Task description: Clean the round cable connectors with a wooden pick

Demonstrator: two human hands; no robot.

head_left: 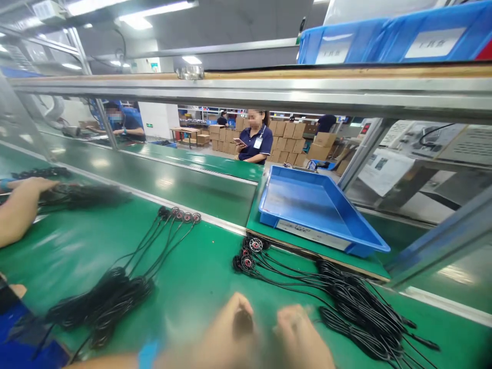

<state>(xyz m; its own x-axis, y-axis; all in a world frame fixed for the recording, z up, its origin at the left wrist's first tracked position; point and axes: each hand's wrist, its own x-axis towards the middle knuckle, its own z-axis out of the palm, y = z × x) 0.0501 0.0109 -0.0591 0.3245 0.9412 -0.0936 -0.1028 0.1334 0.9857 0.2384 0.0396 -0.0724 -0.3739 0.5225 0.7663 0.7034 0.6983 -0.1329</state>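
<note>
My left hand (pixel 236 325), blurred by motion, is low in the middle of the view with its fingers curled and a dark patch in its grasp that I cannot make out. Just to its right, my right hand (pixel 298 328) is also blurred, with fingertips drawn together; whatever they hold is too smeared to name. Both hands are over the green bench mat (pixel 192 277), apart from each other. Nearest my right hand lies a bundle of black cables (pixel 353 297) with round black-and-red ends (pixel 248 262). Another bundle of coiled black cables (pixel 107 297) rests left of my left hand.
A blue tray (pixel 307 200) stands behind the right cable bundle. At far left, a co-worker's hand (pixel 33 187) touches more black cables (pixel 84 196). Blue bins (pixel 346 43) sit on the overhead shelf. A person (pixel 255 141) holding a phone is beyond the bench.
</note>
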